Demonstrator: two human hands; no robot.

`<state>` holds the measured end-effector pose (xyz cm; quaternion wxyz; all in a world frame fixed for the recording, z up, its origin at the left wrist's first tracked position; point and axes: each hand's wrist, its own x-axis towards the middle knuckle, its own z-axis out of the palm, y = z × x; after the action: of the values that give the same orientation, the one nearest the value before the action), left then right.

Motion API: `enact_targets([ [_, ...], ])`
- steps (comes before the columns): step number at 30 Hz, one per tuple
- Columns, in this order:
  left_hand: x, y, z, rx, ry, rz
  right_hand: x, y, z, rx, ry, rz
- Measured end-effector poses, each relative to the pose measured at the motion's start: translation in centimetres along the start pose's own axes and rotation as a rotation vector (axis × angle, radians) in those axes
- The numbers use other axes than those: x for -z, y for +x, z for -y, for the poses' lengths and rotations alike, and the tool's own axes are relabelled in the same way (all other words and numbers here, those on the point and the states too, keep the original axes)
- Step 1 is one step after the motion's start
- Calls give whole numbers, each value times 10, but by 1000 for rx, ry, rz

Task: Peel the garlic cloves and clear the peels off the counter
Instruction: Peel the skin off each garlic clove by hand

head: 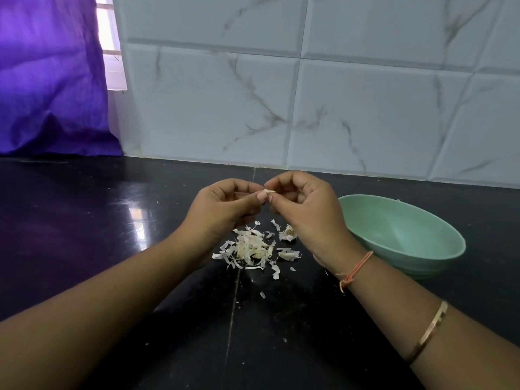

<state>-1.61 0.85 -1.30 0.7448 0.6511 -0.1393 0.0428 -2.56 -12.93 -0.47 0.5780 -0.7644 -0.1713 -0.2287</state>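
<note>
Where the two hands meet above the counter, the left hand (225, 205) and the right hand (305, 212) both have their fingers curled in. Together they pinch one small garlic clove (269, 191) between thumb tips and forefingers. It is held in the air right at the meeting point, so neither hand is nearer. The left thumbnail lies against its near-left side, and the right fingertips close on its other end. Its long axis seems to run across from one hand to the other, roughly level. Which end is root and which is tip is too small to tell. I judge the coming move to be a pull apart along that line, stripping the skin.

Directly below the hands, between the forearms, a heap of peels (250, 249) lies on the dark counter (84, 220). A dry root stub (287, 234) lies just beside the heel of the right hand. A green bowl (408, 232) stands to the right, near the right wrist, its left side hidden behind that hand.
</note>
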Motion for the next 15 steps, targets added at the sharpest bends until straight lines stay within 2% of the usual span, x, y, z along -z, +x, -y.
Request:
enact_targets([
  [7,-2,-1,-1,-3,46,4,9,6,10,373,-482,-108],
  [9,-1,-1,1,-8,74,-2,18,10,17,430,-610,-157],
  [12,0,0,2,-11,109,-19,34,13,31,329,-921,-178],
  [15,0,0,3,-10,151,-23,51,12,44,46,-1241,-106],
])
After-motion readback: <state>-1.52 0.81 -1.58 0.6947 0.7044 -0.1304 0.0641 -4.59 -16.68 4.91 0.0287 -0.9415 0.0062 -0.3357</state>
